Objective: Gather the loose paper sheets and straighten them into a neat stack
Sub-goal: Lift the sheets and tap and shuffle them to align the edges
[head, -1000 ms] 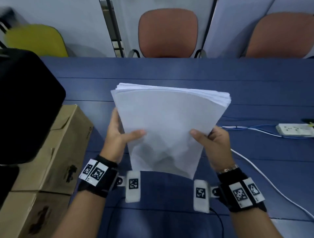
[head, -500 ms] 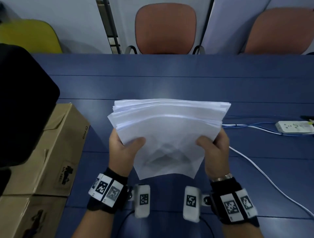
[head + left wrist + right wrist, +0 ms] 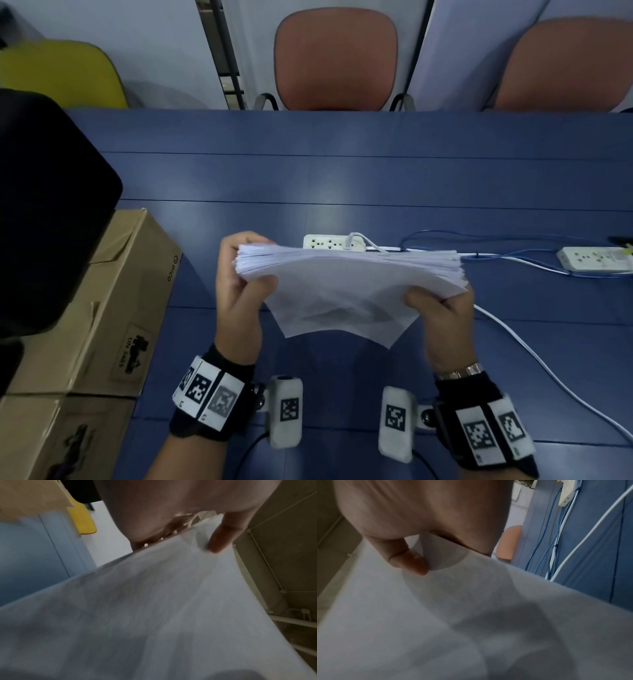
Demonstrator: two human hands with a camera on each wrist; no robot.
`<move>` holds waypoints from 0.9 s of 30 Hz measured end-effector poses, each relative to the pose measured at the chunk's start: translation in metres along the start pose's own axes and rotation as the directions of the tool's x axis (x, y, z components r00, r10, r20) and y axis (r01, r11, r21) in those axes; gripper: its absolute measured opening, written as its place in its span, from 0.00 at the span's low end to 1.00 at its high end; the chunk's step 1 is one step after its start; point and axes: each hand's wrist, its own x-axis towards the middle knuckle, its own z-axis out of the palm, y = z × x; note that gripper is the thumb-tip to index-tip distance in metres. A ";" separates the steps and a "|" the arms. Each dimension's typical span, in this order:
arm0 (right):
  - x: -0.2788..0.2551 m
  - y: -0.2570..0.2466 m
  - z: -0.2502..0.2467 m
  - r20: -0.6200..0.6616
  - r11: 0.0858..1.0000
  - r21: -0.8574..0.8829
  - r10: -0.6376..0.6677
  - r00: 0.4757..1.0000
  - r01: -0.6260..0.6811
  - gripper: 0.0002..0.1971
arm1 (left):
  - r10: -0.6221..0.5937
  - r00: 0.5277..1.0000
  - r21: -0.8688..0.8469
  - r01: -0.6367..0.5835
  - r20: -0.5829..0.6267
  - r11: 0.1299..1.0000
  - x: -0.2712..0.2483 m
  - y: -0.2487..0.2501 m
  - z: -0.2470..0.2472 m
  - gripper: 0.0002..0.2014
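Note:
A thick stack of white paper sheets point(image 3: 346, 291) stands nearly upright above the blue table point(image 3: 342, 178), its top edges slightly fanned and uneven. My left hand point(image 3: 239, 277) grips the stack's left side, thumb on the near face and fingers curled behind. My right hand point(image 3: 438, 305) grips the right side the same way. In the left wrist view my thumb presses the paper point(image 3: 154, 601). The right wrist view shows the other thumb on the sheet point(image 3: 453, 615). The stack's bottom edge is hidden.
Cardboard boxes point(image 3: 113, 308) sit at the table's left, under a black object point(image 3: 44, 212). A white power strip point(image 3: 332, 242) lies just behind the stack, another power strip point(image 3: 596, 258) at the far right, with white and blue cables point(image 3: 534, 356) trailing across the right side. Chairs point(image 3: 335, 58) stand beyond the table.
Both hands have tipped the stack from facing me to nearly upright and lowered it toward the table. The power strip behind it has come into view.

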 end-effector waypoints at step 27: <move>-0.001 0.016 -0.004 0.011 0.997 -0.011 0.080 0.997 -0.080 0.18 | -0.069 0.986 -0.296 0.021 -0.150 0.955 -0.009 0.012 0.001 0.07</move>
